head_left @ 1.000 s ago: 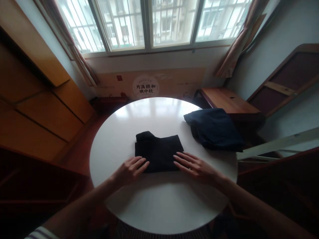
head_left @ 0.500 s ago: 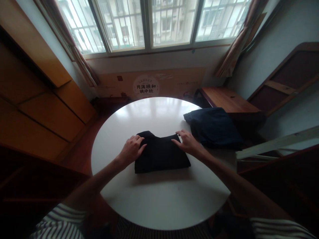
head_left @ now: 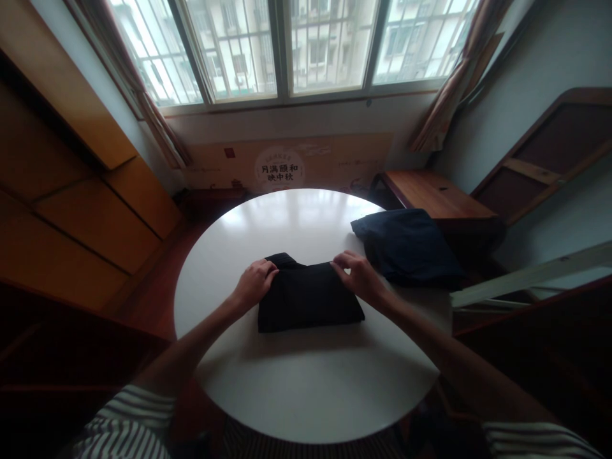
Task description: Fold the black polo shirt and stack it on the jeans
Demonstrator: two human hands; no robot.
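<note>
A folded black garment [head_left: 308,298] lies in the middle of the round white table [head_left: 306,382]. My left hand [head_left: 254,282] rests on its far left corner with fingers curled and pinching the cloth. On the far right corner, my right hand [head_left: 358,275] has its fingers bent down, gripping the edge. A second folded garment, dark blue [head_left: 408,245], lies apart at the table's right rim.
Wooden cabinets [head_left: 71,210] stand to the left. A low wooden bench [head_left: 435,194] sits behind the table on the right, below a wide window [head_left: 287,44]. A printed cardboard panel [head_left: 287,166] leans against the wall. A pale slat [head_left: 530,274] juts in from the right.
Both hands moved from the near edge of the black garment to its far corners, then closed their fingers on the cloth. The garment stayed in place.
</note>
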